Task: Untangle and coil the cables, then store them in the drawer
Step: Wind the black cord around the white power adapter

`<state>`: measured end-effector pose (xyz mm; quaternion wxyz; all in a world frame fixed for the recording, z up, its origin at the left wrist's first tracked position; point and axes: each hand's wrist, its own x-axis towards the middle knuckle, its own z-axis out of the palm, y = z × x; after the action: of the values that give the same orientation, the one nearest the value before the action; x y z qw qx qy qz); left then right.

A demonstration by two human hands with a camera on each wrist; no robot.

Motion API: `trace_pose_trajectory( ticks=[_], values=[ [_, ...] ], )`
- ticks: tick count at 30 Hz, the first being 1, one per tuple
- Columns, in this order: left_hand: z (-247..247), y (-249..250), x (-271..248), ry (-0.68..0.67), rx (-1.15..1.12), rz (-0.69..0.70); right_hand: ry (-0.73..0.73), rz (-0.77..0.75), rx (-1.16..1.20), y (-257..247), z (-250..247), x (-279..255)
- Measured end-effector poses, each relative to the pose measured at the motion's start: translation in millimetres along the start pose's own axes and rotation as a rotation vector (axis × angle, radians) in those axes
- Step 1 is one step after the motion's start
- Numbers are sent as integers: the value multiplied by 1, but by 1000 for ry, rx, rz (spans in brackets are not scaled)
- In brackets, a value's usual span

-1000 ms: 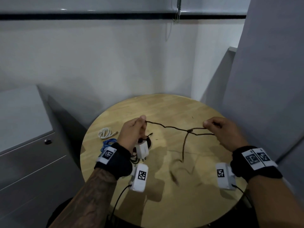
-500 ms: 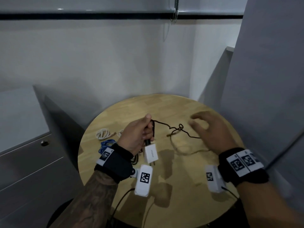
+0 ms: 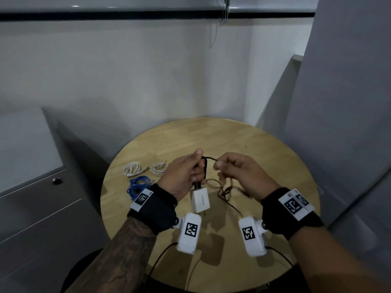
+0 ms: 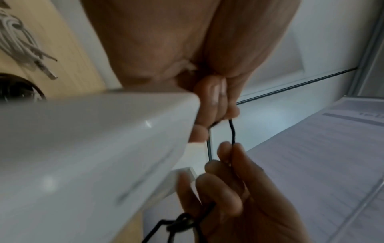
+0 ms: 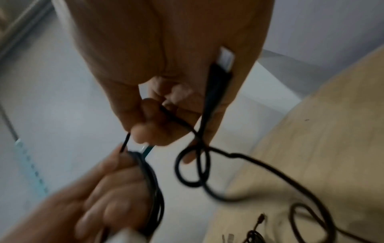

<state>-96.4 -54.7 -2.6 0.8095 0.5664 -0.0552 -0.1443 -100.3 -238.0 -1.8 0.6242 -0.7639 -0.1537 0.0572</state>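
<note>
A black cable (image 3: 226, 190) with a white charger block (image 3: 200, 200) hangs over the round wooden table (image 3: 264, 149). My left hand (image 3: 197, 166) grips looped strands of it, and the block dangles just below the fist. My right hand (image 3: 219, 166) pinches the cable a few centimetres to the right, almost touching the left. In the right wrist view the cable's USB plug (image 5: 225, 57) lies against my right palm, and loose loops (image 5: 193, 167) trail down to the table. The left wrist view shows a small knot (image 4: 180, 222) in the slack below my right fingers (image 4: 239, 189).
Two white coiled cables (image 3: 132, 169) (image 3: 159, 168) and a blue coiled cable (image 3: 138, 185) lie at the table's left. A grey drawer cabinet (image 3: 42, 208) with a round lock (image 3: 57, 180) stands left of the table. Grey panels rise close on the right.
A second ago the cable was stretched between my hands. My right hand let go and opened, then moved left to the left hand and pinched the cable again.
</note>
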Motion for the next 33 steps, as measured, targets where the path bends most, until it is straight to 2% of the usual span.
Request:
trace_pose_trajectory(
  ticks=[3,5,7,9,11,15,17,19,20,22,25,29,33],
  values=[
    [1,3,-1,-85,-42,-119,134,-10,53,3,-7,5],
    [3,5,-4,-143,-223,-192,59,45,16,9,-5,4],
    [4,7,-5,-137,-445,-197,-73,157,-59,14,2,1],
    [5,11,-4,-66,-621,-110,-198,246,-219,19,7,-4],
    [2,17,1,42,-715,38,-309,254,-276,21,14,-8],
    [-6,18,10,218,-690,206,-316,272,-57,11,23,-12],
    [-10,11,13,302,-624,247,-349,269,-121,5,24,-16],
    [-15,5,17,402,-446,338,-362,250,-244,-1,22,-22],
    [-18,3,19,454,-292,387,-327,213,-303,-4,20,-24],
    [-21,0,17,472,93,433,-178,54,-374,-11,12,-25],
    [-16,-6,11,361,529,439,56,-142,-289,-18,-4,-18],
    [-9,-9,8,108,677,342,250,-181,-240,-17,-16,-17],
    [-14,-14,7,-20,909,315,442,-181,-311,-12,-27,-12]
  ],
)
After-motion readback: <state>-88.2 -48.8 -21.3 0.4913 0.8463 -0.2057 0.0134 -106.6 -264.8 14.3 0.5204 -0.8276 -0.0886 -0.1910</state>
